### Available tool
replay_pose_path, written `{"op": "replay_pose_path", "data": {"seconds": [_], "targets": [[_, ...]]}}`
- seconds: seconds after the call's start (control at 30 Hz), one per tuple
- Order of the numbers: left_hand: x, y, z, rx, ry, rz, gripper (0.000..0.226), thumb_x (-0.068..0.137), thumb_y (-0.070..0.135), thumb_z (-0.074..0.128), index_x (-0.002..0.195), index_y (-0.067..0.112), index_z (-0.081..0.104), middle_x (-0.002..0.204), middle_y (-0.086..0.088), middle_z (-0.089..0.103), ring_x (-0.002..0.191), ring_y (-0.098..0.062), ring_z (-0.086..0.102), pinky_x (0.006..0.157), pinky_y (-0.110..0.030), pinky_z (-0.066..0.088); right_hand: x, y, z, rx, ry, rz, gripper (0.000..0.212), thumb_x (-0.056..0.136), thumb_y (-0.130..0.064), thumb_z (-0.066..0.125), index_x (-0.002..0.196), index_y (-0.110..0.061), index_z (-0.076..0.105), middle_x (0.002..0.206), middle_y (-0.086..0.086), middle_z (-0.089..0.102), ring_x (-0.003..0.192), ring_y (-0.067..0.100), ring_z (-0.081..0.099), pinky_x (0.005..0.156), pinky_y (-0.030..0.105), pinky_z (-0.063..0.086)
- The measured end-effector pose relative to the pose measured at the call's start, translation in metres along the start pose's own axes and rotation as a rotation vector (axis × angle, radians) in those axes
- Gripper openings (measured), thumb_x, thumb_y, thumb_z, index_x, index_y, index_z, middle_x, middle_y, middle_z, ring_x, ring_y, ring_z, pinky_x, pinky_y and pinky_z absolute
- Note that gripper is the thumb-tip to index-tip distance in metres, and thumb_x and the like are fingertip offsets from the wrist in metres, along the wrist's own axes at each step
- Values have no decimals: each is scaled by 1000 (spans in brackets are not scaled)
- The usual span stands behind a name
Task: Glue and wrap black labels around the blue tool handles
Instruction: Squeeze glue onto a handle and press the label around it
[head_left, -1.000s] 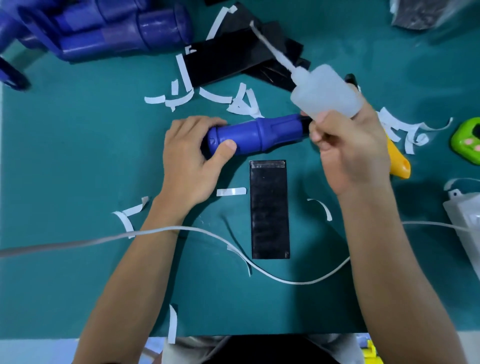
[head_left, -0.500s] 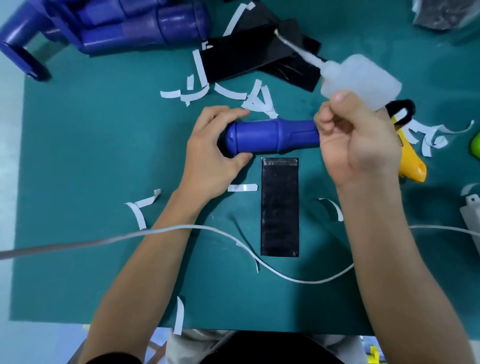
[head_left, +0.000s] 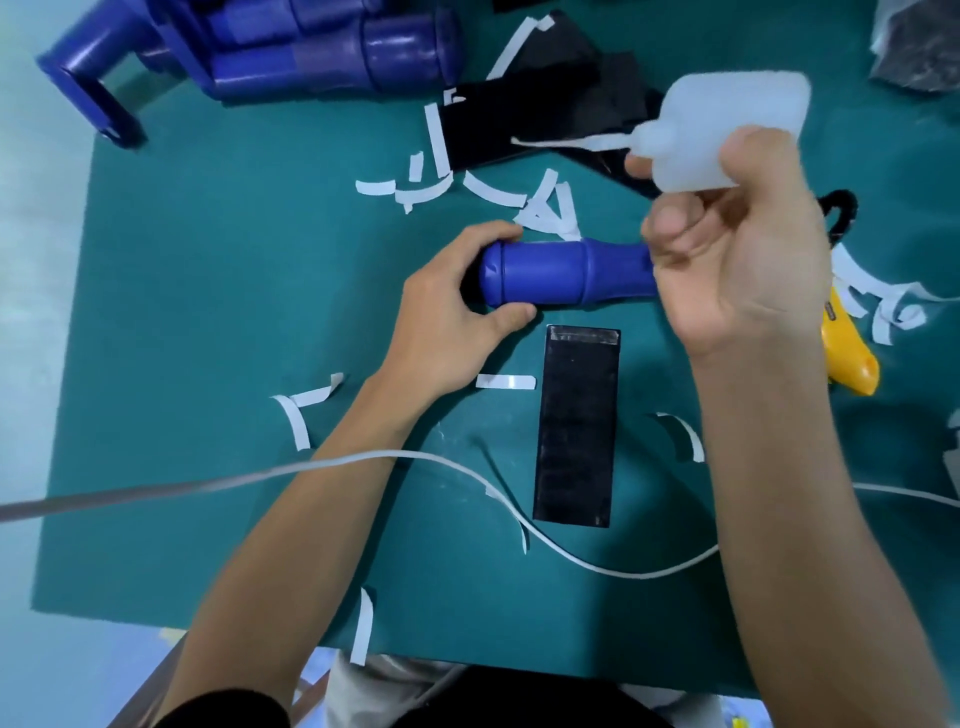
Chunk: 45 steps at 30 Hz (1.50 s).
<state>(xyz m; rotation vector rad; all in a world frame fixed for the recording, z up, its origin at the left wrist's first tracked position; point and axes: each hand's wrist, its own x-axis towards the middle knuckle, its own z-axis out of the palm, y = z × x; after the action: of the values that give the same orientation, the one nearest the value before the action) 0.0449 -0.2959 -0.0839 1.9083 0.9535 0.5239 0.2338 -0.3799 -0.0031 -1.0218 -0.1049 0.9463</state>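
A blue tool handle lies sideways on the green mat. My left hand grips its left end with thumb and fingers curled round it. My right hand holds a translucent white glue bottle above the handle's right end, its long thin nozzle pointing left and almost level. A black label lies flat on the mat just below the handle, with a shiny strip at its top edge. The handle's right end is hidden behind my right hand.
Several blue handles are piled at the top left. Spare black labels and white backing strips lie behind the handle. A yellow tool sits at the right. A white cable crosses the mat over my left forearm.
My right hand has tipped the glue bottle so its nozzle swung from pointing up-left to nearly level. The left hand keeps its grip on the handle. The camera view shifted slightly.
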Motion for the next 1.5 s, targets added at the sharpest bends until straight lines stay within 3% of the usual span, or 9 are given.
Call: {"op": "replay_pose_path", "data": {"seconds": [0.13, 0.37, 0.5, 0.6, 0.7, 0.9, 1.07, 1.23, 1.5], "targets": [[-2, -1, 1, 14, 2, 4, 62, 70, 16, 91, 124, 31, 66, 115, 31, 63, 103, 1, 60, 94, -11, 43, -1, -5, -6, 149, 40, 36, 22, 78, -11, 53, 63, -14, 68, 66, 2, 56, 51, 15, 33, 54, 26, 27], [-1, 2, -2, 15, -50, -18, 66, 79, 20, 87, 138, 26, 60, 126, 16, 65, 111, -4, 60, 103, -23, 46, -10, 3, 5, -213, -76, -58, 11, 82, -4, 60, 81, -14, 65, 71, 0, 60, 56, 16, 46, 48, 28, 31], [-4, 6, -2, 75, -88, -24, 84, 92, 35, 76, 162, 25, 31, 144, 12, 59, 123, -12, 60, 107, -23, 42, -12, 9, 11, -400, -109, -252, 10, 77, -10, 62, 86, -8, 58, 72, 0, 56, 59, 18, 41, 53, 27, 36], [-4, 8, -1, 118, -66, -14, 61, 94, 36, 72, 147, 22, 46, 134, 10, 62, 112, -16, 59, 102, -35, 46, -12, 15, 11, -491, -53, -401, 18, 80, -8, 63, 95, -1, 56, 77, 12, 57, 62, 23, 49, 60, 29, 40], [-4, 8, 1, 143, -27, 14, 52, 92, 34, 74, 137, 16, 57, 128, 7, 61, 116, -14, 55, 104, -24, 41, -14, 20, 11, -522, -80, -485, 21, 86, -2, 60, 103, 9, 53, 77, 21, 56, 50, 36, 52, 53, 28, 42], [-1, 5, -2, 83, -33, -8, 69, 80, 28, 89, 142, 22, 61, 128, 7, 60, 120, -7, 55, 107, -12, 36, -16, 19, 12, -622, -39, -637, 30, 77, 2, 69, 89, -17, 48, 79, -2, 52, 68, 19, 54, 57, 29, 45], [-1, 5, -3, 118, -5, 45, 62, 77, 33, 91, 133, 18, 69, 125, 2, 65, 120, -16, 56, 108, -22, 40, -15, 23, 8, -615, -45, -622, 20, 76, 3, 65, 84, 1, 46, 72, 20, 51, 60, 38, 50, 50, 45, 42], [1, 4, -1, 129, -24, 57, 57, 79, 32, 89, 130, 16, 69, 122, 2, 65, 116, -17, 58, 106, -29, 43, -18, 29, 11, -546, -57, -561, 14, 83, -4, 68, 83, -4, 54, 71, 19, 53, 56, 34, 50, 51, 41, 43], [1, 3, -1, 125, -20, 73, 57, 78, 33, 89, 128, 18, 69, 119, 5, 65, 112, -17, 58, 101, -21, 42, -19, 33, 10, -579, -86, -565, 17, 88, -4, 68, 85, 3, 54, 71, 20, 54, 55, 32, 51, 50, 40, 43]]}}
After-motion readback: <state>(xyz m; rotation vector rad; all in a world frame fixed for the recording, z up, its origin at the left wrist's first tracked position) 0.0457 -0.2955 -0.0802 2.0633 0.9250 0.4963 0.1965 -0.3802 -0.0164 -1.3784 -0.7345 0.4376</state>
